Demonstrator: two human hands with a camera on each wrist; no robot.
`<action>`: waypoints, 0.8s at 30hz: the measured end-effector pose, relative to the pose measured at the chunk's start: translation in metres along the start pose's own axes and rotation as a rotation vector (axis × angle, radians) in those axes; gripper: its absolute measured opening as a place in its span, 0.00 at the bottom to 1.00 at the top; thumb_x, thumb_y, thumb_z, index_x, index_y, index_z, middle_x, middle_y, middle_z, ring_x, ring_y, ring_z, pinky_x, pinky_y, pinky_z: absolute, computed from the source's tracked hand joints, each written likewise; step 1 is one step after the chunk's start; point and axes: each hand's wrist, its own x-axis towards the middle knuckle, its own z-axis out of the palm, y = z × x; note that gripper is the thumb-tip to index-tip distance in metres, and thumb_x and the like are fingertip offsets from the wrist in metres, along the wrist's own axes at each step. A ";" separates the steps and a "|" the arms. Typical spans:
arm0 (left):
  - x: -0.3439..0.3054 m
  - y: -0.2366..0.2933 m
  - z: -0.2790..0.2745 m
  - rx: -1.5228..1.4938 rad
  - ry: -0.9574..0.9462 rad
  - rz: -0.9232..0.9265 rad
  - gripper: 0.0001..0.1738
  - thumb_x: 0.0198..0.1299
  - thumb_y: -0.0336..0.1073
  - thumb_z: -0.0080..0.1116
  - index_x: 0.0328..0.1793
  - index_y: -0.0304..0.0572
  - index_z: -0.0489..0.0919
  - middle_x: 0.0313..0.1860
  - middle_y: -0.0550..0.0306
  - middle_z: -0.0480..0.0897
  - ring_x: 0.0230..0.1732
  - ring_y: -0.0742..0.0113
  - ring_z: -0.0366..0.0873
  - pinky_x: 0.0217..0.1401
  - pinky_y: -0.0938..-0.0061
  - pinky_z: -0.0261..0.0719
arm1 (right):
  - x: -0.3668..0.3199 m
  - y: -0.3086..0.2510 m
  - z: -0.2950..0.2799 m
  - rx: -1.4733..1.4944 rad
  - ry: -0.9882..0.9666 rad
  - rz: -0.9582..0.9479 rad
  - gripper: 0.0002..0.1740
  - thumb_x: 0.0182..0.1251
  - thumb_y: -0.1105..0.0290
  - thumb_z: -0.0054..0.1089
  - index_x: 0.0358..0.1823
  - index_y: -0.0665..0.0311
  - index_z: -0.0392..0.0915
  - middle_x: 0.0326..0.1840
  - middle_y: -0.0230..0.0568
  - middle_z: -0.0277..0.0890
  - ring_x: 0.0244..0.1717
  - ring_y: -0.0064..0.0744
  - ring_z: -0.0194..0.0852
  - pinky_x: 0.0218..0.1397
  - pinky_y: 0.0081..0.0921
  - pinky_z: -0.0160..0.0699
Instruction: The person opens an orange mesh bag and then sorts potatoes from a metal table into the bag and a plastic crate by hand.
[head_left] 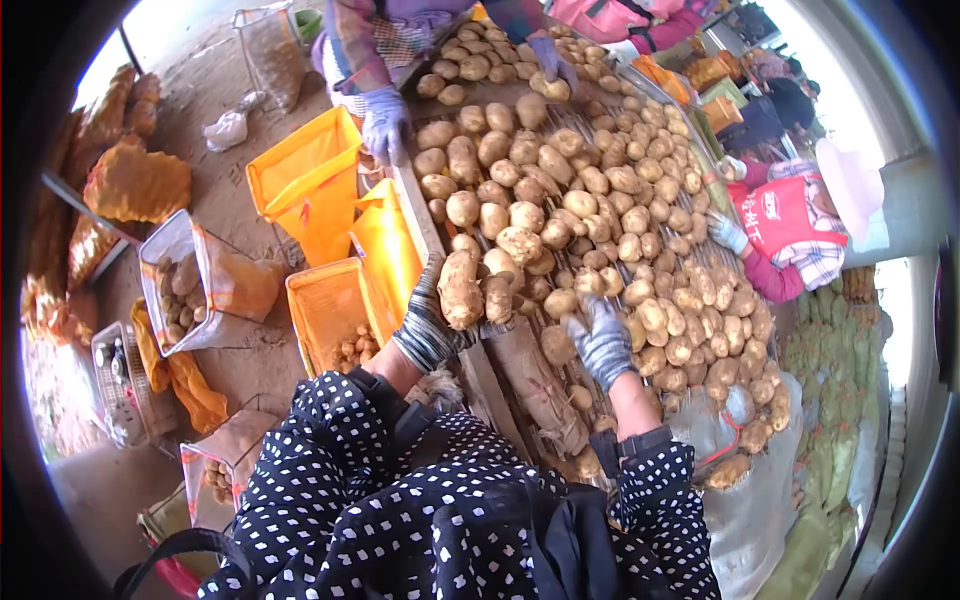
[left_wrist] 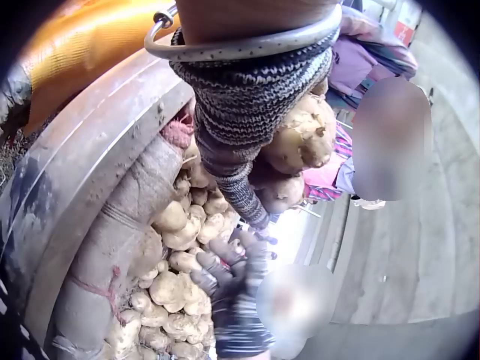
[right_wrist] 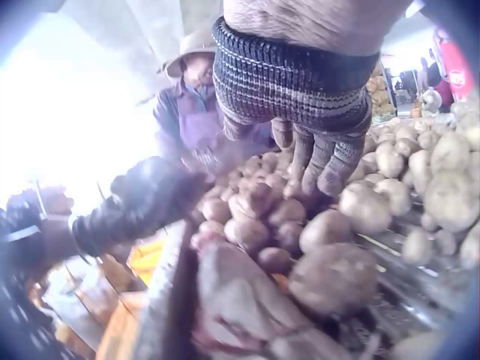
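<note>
Many potatoes (head_left: 555,160) cover a slatted surface. The left hand (head_left: 428,325), in a striped knit glove, is at its near-left edge with a large potato (head_left: 460,290) against its fingers; the left wrist view shows the gloved hand (left_wrist: 240,142) curled round a large potato (left_wrist: 301,139), with another potato (left_wrist: 279,191) beside it. The right hand (head_left: 603,345), also gloved, is over the potatoes with fingers spread and nothing gripped. In the right wrist view its fingers (right_wrist: 319,161) hang down close to the pile. A rolled cloth (head_left: 535,385) lies along the edge between the hands.
Orange bags (head_left: 325,305) stand open left of the wooden edge (head_left: 420,215). Beyond are a mesh bag of potatoes (head_left: 215,290) and a crate (head_left: 130,385). A person in purple gloves (head_left: 385,120) works across; another, in a red apron (head_left: 775,215), is at right.
</note>
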 end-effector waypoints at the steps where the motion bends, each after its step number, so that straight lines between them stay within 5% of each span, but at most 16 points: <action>1: -0.004 0.009 -0.008 0.014 -0.026 0.016 0.41 0.54 0.68 0.54 0.65 0.46 0.67 0.64 0.39 0.67 0.65 0.39 0.64 0.63 0.32 0.61 | -0.010 -0.004 -0.001 -0.294 -0.061 -0.040 0.36 0.57 0.51 0.61 0.65 0.59 0.64 0.64 0.54 0.65 0.58 0.55 0.69 0.61 0.40 0.69; 3: -0.011 0.020 -0.007 -0.078 0.034 0.063 0.42 0.53 0.67 0.56 0.64 0.45 0.66 0.66 0.39 0.64 0.66 0.35 0.61 0.64 0.31 0.59 | -0.022 -0.013 0.005 -0.364 -0.357 0.110 0.40 0.57 0.48 0.59 0.69 0.56 0.58 0.69 0.57 0.57 0.62 0.58 0.63 0.64 0.43 0.65; 9: -0.032 0.071 -0.033 0.045 0.138 0.221 0.31 0.48 0.57 0.66 0.52 0.46 0.74 0.52 0.46 0.76 0.54 0.41 0.72 0.58 0.35 0.67 | -0.038 -0.003 0.030 -0.155 -0.291 0.233 0.46 0.56 0.48 0.59 0.73 0.52 0.48 0.71 0.60 0.50 0.67 0.60 0.57 0.66 0.43 0.63; 11: -0.038 0.095 -0.042 0.101 0.023 0.191 0.27 0.49 0.55 0.66 0.49 0.49 0.75 0.47 0.47 0.77 0.51 0.42 0.73 0.56 0.37 0.69 | -0.038 -0.006 0.029 -0.199 -0.280 0.217 0.46 0.56 0.48 0.59 0.73 0.51 0.47 0.71 0.60 0.49 0.68 0.60 0.55 0.67 0.43 0.61; 15: -0.032 0.174 -0.050 0.155 0.387 0.517 0.23 0.48 0.54 0.66 0.44 0.52 0.74 0.39 0.52 0.76 0.44 0.48 0.72 0.44 0.47 0.73 | -0.035 -0.013 0.028 -0.214 -0.288 0.273 0.47 0.57 0.49 0.59 0.74 0.52 0.46 0.71 0.59 0.49 0.68 0.59 0.55 0.68 0.44 0.60; 17: -0.030 0.228 -0.032 0.414 0.350 0.705 0.26 0.48 0.59 0.65 0.47 0.58 0.73 0.42 0.52 0.76 0.38 0.53 0.74 0.38 0.50 0.76 | -0.038 -0.007 0.033 -0.183 -0.265 0.244 0.47 0.57 0.49 0.59 0.74 0.53 0.44 0.72 0.59 0.48 0.69 0.58 0.54 0.68 0.44 0.60; 19: -0.010 0.338 -0.084 0.847 0.556 0.967 0.27 0.49 0.59 0.65 0.53 0.61 0.74 0.50 0.53 0.75 0.38 0.52 0.75 0.35 0.54 0.77 | -0.039 -0.011 0.032 -0.201 -0.271 0.267 0.47 0.57 0.49 0.59 0.74 0.53 0.44 0.72 0.59 0.48 0.68 0.57 0.54 0.67 0.44 0.61; 21: -0.024 0.295 0.006 0.855 1.093 0.896 0.30 0.51 0.56 0.65 0.60 0.63 0.71 0.57 0.53 0.72 0.41 0.48 0.76 0.36 0.55 0.77 | -0.039 -0.018 0.031 -0.162 -0.282 0.349 0.47 0.57 0.49 0.60 0.74 0.52 0.45 0.70 0.59 0.51 0.67 0.58 0.56 0.67 0.44 0.61; 24: -0.020 0.286 -0.031 0.894 0.851 0.649 0.29 0.59 0.52 0.57 0.65 0.55 0.68 0.64 0.50 0.69 0.54 0.40 0.72 0.50 0.49 0.75 | -0.041 -0.020 0.031 -0.131 -0.259 0.372 0.47 0.56 0.49 0.61 0.73 0.51 0.46 0.69 0.59 0.53 0.67 0.58 0.57 0.67 0.45 0.61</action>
